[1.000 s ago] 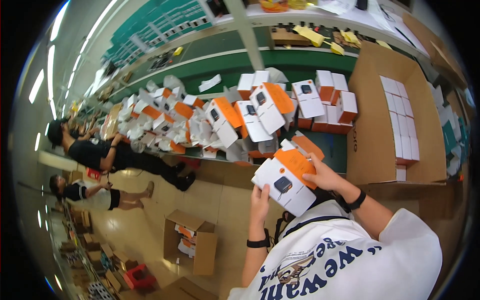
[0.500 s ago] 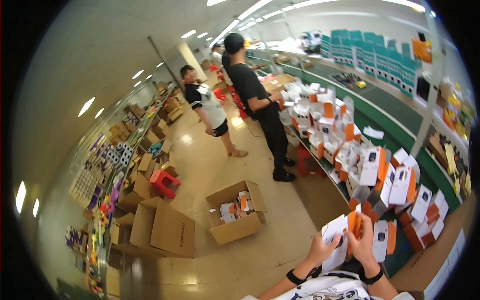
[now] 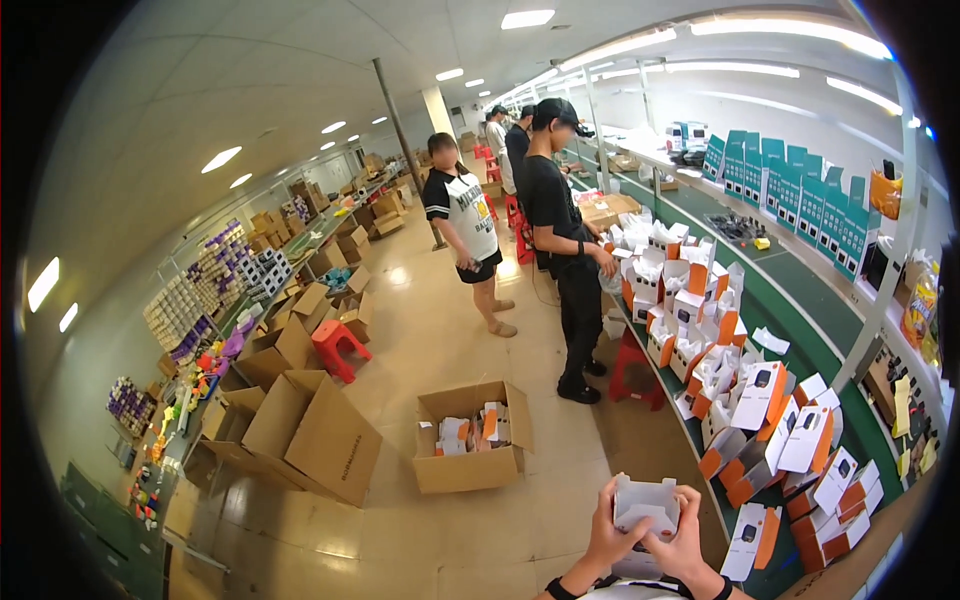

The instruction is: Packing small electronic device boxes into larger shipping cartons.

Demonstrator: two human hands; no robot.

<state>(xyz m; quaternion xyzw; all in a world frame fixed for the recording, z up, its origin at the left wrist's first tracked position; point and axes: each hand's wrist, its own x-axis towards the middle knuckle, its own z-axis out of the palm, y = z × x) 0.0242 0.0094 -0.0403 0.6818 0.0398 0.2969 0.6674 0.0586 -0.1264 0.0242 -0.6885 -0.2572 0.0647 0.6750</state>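
Observation:
A small white cardboard box (image 3: 645,492) with upright flaps is gripped between my two hands at the lower right. Its greyish-white inside faces up, and I cannot tell what, if anything, lies in it. My left hand (image 3: 612,535) wraps its left side, and my right hand (image 3: 682,535) wraps the right. Both thumbs press on the near face. Just to the right, a white and orange box (image 3: 745,540) lies on the green bench. More white and orange boxes (image 3: 800,440) are heaped beyond it, many with flaps raised.
An open carton (image 3: 470,472) holding white and orange boxes stands on the floor. Bigger brown cartons (image 3: 320,435) and a red stool (image 3: 340,350) are at the left. One person (image 3: 565,230) stands at the bench; another person (image 3: 468,225) stands in the aisle. Teal boxes (image 3: 790,190) line the shelf.
The box in my hands has turned: its orange flap and printed side showed before, and its pale open side shows now. My hands sit lower and further left in the picture, and the view has levelled.

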